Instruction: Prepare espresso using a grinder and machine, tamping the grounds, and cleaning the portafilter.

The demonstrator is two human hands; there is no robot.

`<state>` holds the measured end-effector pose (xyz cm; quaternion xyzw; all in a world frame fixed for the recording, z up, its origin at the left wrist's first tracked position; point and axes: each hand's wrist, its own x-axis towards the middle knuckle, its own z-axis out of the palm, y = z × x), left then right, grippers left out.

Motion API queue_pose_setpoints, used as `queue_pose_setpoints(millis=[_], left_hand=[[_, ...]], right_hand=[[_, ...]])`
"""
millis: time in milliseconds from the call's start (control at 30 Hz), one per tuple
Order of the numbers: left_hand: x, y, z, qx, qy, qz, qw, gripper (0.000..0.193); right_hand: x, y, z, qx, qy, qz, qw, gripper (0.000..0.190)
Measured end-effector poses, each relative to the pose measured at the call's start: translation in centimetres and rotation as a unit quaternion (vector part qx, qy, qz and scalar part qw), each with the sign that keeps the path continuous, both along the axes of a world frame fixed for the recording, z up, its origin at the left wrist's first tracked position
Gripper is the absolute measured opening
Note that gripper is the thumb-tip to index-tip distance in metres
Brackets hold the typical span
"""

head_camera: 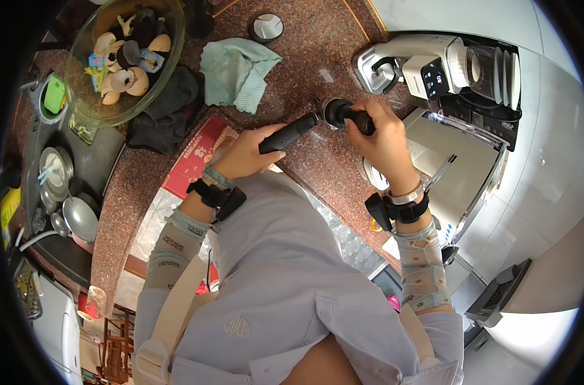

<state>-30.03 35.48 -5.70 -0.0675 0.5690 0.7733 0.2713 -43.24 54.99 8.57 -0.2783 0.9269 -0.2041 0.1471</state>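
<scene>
My left hand (241, 154) grips the black handle of a portafilter (289, 133) above the granite counter. The portafilter's head lies to the right of that hand. My right hand (381, 137) holds the dark handle of a coffee tamper (345, 113), whose base is at the portafilter's basket. I cannot tell how deep the base sits, and the basket's contents are hidden. A coffee grinder (433, 72) with a lit display and a clear hopper stands beyond my right hand. A pale green cloth (239, 72) lies beyond the portafilter.
At the far left, a glass bowl (177, 72) holds eggshells and scraps. A dark cloth (159, 127) lies by it. The sink (106, 139) contains metal bowls. A silver appliance (470, 159) stands right of my right hand. A small round dark-rimmed object (267, 28) sits at the back.
</scene>
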Motion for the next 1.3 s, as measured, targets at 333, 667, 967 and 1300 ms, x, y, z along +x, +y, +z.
queue_pose_setpoints(millis=[333,667,967,1300], left_hand=[[-0.2,0.0,0.2,0.007,-0.008,0.003,1.0,0.053],[0.0,0.0,-0.2,-0.011,-0.002,-0.007,1.0,0.053],[-0.1,0.0,0.2,0.011,0.002,0.005,1.0,0.055],[0.1,0.0,0.1,0.016,0.012,0.006,1.0,0.054]], right_hand=[[-0.2,-0.1,-0.3,0.009,0.01,0.016,1.0,0.024],[-1.2,3.3,2.1,-0.226,-0.21,-0.29,0.906,0.01],[-0.3,4.3,0.7,-0.201,-0.155,-0.249,0.935,0.012],[0.8,1.2,-0.9,-0.038,0.001,-0.073,0.997,0.022]])
